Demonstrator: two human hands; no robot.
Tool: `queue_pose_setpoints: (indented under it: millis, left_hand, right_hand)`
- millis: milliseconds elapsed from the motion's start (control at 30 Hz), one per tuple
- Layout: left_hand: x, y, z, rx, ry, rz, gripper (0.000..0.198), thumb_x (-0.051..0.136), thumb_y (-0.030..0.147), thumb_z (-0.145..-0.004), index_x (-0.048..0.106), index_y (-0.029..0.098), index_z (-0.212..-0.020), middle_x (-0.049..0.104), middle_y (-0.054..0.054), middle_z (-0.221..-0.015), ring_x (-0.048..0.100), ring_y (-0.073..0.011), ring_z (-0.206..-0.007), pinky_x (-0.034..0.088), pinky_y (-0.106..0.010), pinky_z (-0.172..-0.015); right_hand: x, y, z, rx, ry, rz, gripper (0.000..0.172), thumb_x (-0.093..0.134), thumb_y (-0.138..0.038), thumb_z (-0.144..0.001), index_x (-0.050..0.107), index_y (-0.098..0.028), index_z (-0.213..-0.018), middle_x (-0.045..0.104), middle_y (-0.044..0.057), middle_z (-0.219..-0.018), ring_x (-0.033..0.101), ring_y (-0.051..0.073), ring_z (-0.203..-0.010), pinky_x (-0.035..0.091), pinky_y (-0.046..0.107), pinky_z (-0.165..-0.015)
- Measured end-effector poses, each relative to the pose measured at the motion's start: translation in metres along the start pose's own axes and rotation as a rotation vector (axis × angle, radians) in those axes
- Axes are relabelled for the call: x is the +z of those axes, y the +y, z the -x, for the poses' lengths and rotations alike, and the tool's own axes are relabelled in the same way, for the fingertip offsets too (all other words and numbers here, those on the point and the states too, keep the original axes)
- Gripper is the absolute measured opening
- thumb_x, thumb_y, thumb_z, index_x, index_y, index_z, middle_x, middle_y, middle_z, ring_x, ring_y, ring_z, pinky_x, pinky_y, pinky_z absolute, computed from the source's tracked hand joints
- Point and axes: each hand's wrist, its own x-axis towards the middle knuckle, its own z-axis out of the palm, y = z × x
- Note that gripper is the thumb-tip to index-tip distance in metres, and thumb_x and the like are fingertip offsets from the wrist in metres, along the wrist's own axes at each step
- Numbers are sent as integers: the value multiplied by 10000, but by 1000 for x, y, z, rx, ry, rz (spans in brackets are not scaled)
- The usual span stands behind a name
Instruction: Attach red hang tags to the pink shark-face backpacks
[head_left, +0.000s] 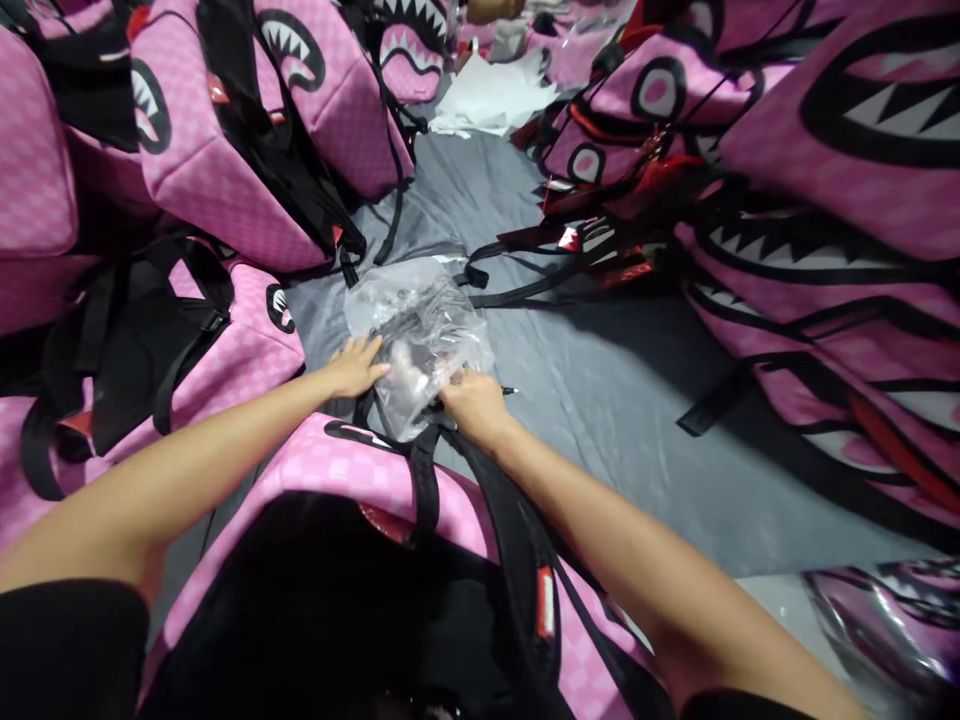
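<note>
A crumpled clear plastic bag (431, 330) lies on the grey cloth just beyond a pink checkered backpack (300, 470). My left hand (354, 368) rests at the bag's left edge, fingers spread and stretched out. On the other side, my right hand (478, 408) is closed on the bag's near right part. A thin dark pointed tip (511, 390) sticks out beside that hand; I cannot tell what it belongs to. The backpack stands close to me with its black back panel (322, 600) and shoulder strap (510, 540) towards me.
Pink backpacks (217, 170) with black straps crowd the left side. More pink backpacks with shark-mouth prints (810, 260) pile up on the right. White sheets (491, 95) lie at the back of the grey cloth (622, 420). A plastic-wrapped item (892, 630) sits at lower right.
</note>
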Motion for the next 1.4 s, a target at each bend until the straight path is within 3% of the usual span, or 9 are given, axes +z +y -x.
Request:
queue_pose_setpoints:
  millis: [100,233,500,667,767,967,1067,1200,1400]
  left_hand:
    - [-14,-9,-19,48,79,-19,717,392,506,-941,186,183,-1548,126,-175,-1614,141,-346,-1489,159,-558,-1176]
    - [-51,-4,-8,158,177,77,664,505,404,-904,365,89,-1471,383,-177,-1523,383,-254,-1405,293,-352,-1159]
    - [-80,16,119,472,579,286,446,599,389,-861,625,161,-1244,646,-98,-1273,632,-218,-1100,471,-362,-988]
    - [-86,31,184,475,741,374,327,619,364,-868,686,165,-1118,729,-60,-1018,672,-162,-847,514,-278,-753]
    - [-80,50,207,502,756,433,300,645,358,-858,688,175,-1093,731,-45,-986,663,-138,-772,488,-237,-634]
    - [-56,84,239,677,704,464,104,591,217,-881,685,195,-920,715,-9,-833,647,-115,-706,485,-226,-618]
    - [-48,80,257,716,739,460,138,540,199,-907,671,192,-864,694,-3,-761,635,-108,-658,493,-228,-621]
    - [-28,49,279,618,782,341,345,580,332,-916,567,214,-1239,677,-79,-1146,642,-187,-1057,519,-339,-934]
    - [31,-6,296,413,691,88,270,590,339,-897,632,231,-1140,197,-124,-1601,287,-335,-1445,374,-539,-1123]
  right_hand:
    - [-4,-2,10,-37,34,107,370,332,-121,-963,617,-114,-1200,658,167,-1098,629,211,-849,415,287,-661]
    - [-9,-2,12,-100,100,85,279,398,-139,-959,671,-145,-1013,675,115,-961,608,188,-803,350,281,-626]
    - [-17,5,23,-197,435,-167,250,424,-117,-908,656,-146,-996,683,104,-1104,637,161,-811,397,250,-633]
    - [-57,9,56,100,697,-642,92,548,-252,-862,604,-183,-839,641,6,-708,596,133,-619,425,235,-579]
    - [-107,-13,85,238,723,-980,134,622,-305,-837,571,-194,-781,523,-65,-532,506,95,-461,403,213,-493]
    - [-167,-77,142,7,589,-993,90,605,-266,-874,662,-197,-883,648,-18,-690,560,97,-512,454,228,-519]
    - [-168,-88,158,-98,542,-834,125,564,-253,-912,672,-201,-877,682,17,-778,616,126,-626,482,253,-598]
    - [-157,-92,164,-116,605,-649,97,583,-258,-913,660,-203,-891,679,16,-750,627,132,-646,472,246,-619]
    - [-134,-104,153,-243,430,-603,215,512,-139,-896,667,-200,-1031,730,32,-914,681,147,-777,473,239,-678]
